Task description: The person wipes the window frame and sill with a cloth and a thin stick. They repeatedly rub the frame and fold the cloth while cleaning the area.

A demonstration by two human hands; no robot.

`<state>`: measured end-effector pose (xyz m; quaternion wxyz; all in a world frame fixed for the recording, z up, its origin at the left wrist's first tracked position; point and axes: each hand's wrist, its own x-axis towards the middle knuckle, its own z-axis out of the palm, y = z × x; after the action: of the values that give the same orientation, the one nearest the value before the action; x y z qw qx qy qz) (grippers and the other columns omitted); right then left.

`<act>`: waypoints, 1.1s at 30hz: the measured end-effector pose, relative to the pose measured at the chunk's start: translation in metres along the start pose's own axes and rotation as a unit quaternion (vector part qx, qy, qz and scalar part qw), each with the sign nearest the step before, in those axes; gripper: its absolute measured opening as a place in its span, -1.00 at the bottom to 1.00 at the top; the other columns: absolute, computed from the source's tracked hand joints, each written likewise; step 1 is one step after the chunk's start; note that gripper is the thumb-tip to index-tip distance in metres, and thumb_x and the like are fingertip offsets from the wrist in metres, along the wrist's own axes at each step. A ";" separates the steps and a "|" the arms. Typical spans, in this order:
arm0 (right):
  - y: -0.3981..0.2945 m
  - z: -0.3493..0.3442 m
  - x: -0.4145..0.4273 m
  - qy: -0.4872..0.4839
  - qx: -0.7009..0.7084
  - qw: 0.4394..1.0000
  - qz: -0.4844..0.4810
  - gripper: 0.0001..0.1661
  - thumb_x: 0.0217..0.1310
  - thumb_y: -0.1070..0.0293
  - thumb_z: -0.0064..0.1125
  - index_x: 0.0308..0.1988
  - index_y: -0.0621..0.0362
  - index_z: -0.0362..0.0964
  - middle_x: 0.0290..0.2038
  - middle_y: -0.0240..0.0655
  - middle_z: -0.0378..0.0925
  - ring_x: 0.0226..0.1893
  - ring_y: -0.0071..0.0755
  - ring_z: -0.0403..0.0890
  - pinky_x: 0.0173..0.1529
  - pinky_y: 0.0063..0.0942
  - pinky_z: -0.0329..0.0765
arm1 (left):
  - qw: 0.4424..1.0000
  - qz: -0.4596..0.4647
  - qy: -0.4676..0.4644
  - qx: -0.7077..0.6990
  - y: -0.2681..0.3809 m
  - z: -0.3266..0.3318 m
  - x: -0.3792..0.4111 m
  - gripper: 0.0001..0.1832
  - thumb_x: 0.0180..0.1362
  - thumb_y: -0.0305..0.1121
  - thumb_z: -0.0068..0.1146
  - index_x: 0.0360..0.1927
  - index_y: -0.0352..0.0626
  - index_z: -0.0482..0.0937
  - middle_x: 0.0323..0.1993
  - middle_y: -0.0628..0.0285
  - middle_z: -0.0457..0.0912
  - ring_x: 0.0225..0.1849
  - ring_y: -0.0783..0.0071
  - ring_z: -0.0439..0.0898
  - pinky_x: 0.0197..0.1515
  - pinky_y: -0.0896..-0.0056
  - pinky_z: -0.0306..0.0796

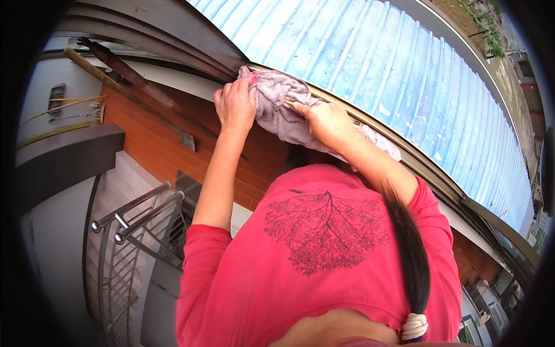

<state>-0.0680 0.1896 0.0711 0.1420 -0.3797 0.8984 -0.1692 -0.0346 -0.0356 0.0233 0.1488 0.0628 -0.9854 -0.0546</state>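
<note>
A greyish-pink terry cloth (282, 91) lies bunched along the metal window track (420, 169). My left hand (236, 104) grips its pink-edged end near the corner by the dark window frame (208, 39). In my right hand (329, 123) is a thin yellowish stick-like tool (289, 103), its tip pressed on the folds of the cloth. Most of the tool is hidden by my fingers, so its kind does not show. Part of the cloth trails under my right forearm along the sill.
Beyond the window spreads a blue corrugated metal roof (368, 65). A wooden pole (99, 73) and a dark reddish post-like object (134, 78) lean at the left. Steel stair railings (143, 217) stand beside the steps (117, 186). Brown-orange tiles (151, 143) cover the floor.
</note>
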 end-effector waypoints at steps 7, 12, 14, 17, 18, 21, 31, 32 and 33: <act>0.025 -0.022 -0.044 -0.049 -0.034 0.998 0.009 -0.56 0.05 0.46 -0.04 -0.02 0.03 0.48 -0.54 -0.10 0.55 -0.46 -0.06 0.62 -0.35 -0.15 0.53 | 0.998 -0.030 0.011 -0.046 0.005 0.007 -0.009 -0.70 0.08 -0.37 0.12 -0.09 -0.12 0.44 -0.14 0.26 0.51 -0.16 0.15 0.45 -0.09 0.16 0.36; -0.003 0.027 0.037 0.035 0.026 0.998 -0.046 -0.69 0.16 0.41 -0.11 -0.11 0.13 0.47 -0.44 -0.03 0.57 -0.39 0.00 0.63 -0.33 -0.12 0.54 | 0.993 -0.043 0.000 -0.113 0.004 0.009 -0.002 -0.75 0.10 -0.45 0.05 -0.11 -0.18 0.44 -0.15 0.11 0.53 -0.13 0.01 0.46 -0.07 0.10 0.37; -0.024 0.033 0.066 0.008 0.049 0.999 -0.015 -0.66 0.09 0.43 -0.04 -0.10 0.14 0.48 -0.44 0.01 0.57 -0.36 0.02 0.62 -0.26 -0.14 0.54 | 0.991 -0.059 -0.010 -0.119 -0.005 0.011 0.002 -0.75 0.10 -0.46 0.03 -0.11 -0.19 0.44 -0.16 0.05 0.55 -0.14 -0.03 0.47 -0.07 0.08 0.37; -0.017 0.048 0.074 0.060 0.174 0.983 -0.023 -0.61 0.05 0.45 0.03 -0.06 0.18 0.51 -0.35 0.02 0.58 -0.30 0.00 0.63 -0.18 -0.25 0.55 | 0.984 -0.082 -0.002 -0.159 -0.007 0.009 0.001 -0.77 0.10 -0.46 0.01 -0.13 -0.20 0.45 -0.18 -0.01 0.57 -0.17 -0.06 0.49 -0.08 0.07 0.37; -0.007 0.051 0.073 0.090 0.236 0.967 -0.030 -0.63 0.06 0.46 0.03 -0.08 0.20 0.53 -0.32 0.02 0.59 -0.29 -0.02 0.63 -0.16 -0.28 0.55 | 0.979 -0.095 -0.005 -0.182 -0.002 0.007 0.002 -0.77 0.10 -0.46 0.01 -0.14 -0.19 0.45 -0.19 0.00 0.58 -0.16 -0.05 0.50 -0.08 0.08 0.37; 0.019 0.061 0.041 0.153 0.355 0.922 0.002 -0.69 0.16 0.45 0.07 -0.07 0.24 0.52 -0.37 -0.22 0.66 -0.41 -0.43 0.63 -0.30 -0.48 0.51 | 0.959 -0.072 0.040 -0.271 0.027 -0.008 -0.003 -0.77 0.04 -0.47 0.05 -0.17 -0.19 0.48 -0.21 0.06 0.59 -0.12 0.02 0.53 -0.05 0.16 0.39; 0.129 -0.041 -0.171 0.270 0.534 0.786 0.155 -0.59 0.25 0.45 0.07 0.10 0.25 0.37 -0.57 -0.60 0.31 -0.67 -0.79 0.17 -0.65 -0.78 0.04 | 0.371 -0.042 -0.230 -0.899 0.177 -0.070 0.013 -0.50 0.05 -0.62 0.19 0.10 -0.24 0.36 -0.01 0.20 0.51 0.03 0.47 0.50 0.11 0.42 0.41; 0.135 -0.047 -0.187 0.291 0.566 0.760 0.131 -0.58 0.25 0.45 0.06 0.12 0.24 0.36 -0.57 -0.59 0.31 -0.67 -0.79 0.17 -0.65 -0.79 0.04 | 0.282 -0.038 -0.284 -0.916 0.179 -0.075 0.019 -0.48 0.06 -0.61 0.20 0.12 -0.24 0.34 0.00 0.17 0.51 0.00 0.45 0.52 0.10 0.37 0.43; 0.140 -0.052 -0.199 0.312 0.596 0.732 0.106 -0.56 0.25 0.45 0.05 0.13 0.22 0.35 -0.56 -0.58 0.32 -0.68 -0.78 0.17 -0.65 -0.79 0.05 | 0.242 -0.042 -0.323 -0.914 0.180 -0.075 0.025 -0.52 0.07 -0.58 0.19 0.10 -0.23 0.37 -0.03 0.16 0.53 -0.03 0.46 0.54 0.06 0.41 0.46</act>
<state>-0.0430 0.4370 0.0853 0.0684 -0.0453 0.6414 -0.7628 -0.0550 0.1321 0.1240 -0.2268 -0.0966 -0.2341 -0.9404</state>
